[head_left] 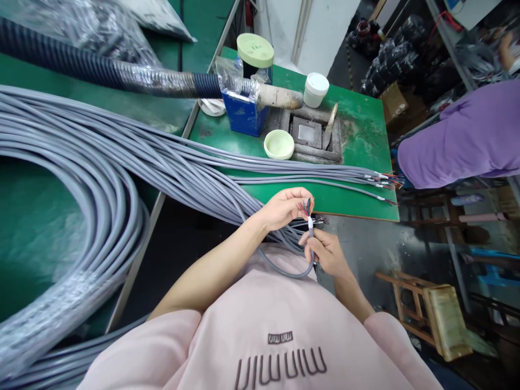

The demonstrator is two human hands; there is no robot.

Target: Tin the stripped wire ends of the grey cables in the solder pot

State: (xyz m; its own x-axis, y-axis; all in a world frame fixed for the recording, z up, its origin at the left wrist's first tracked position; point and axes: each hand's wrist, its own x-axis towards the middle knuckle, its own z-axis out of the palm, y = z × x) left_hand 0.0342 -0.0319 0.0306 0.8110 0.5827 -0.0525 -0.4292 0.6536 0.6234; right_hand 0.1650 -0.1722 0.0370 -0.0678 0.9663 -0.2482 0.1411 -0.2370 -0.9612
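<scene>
A grey multi-core cable (312, 233) stands nearly upright in front of my chest, its lower part bending round to the left. My right hand (325, 250) is closed around it just below the white sleeve (310, 221) at its end. Above the sleeve, thin red, blue and dark wires (306, 208) fan out. My left hand (287, 208) is closed at these wires, thumb and fingers pinching among them. Which strands it grips is partly hidden. Behind my hands, more stripped cable ends (323, 220) hang over the table edge.
Bundled grey cables (170, 157) cross the green table (357, 130), their bare ends at its right. A solder pot (307, 133) with a flat scraper (330, 127), a pale green dish (279, 144), a white tub (316, 90) and an extraction hose (162, 81) lie behind. A person in purple (463, 135) is at right.
</scene>
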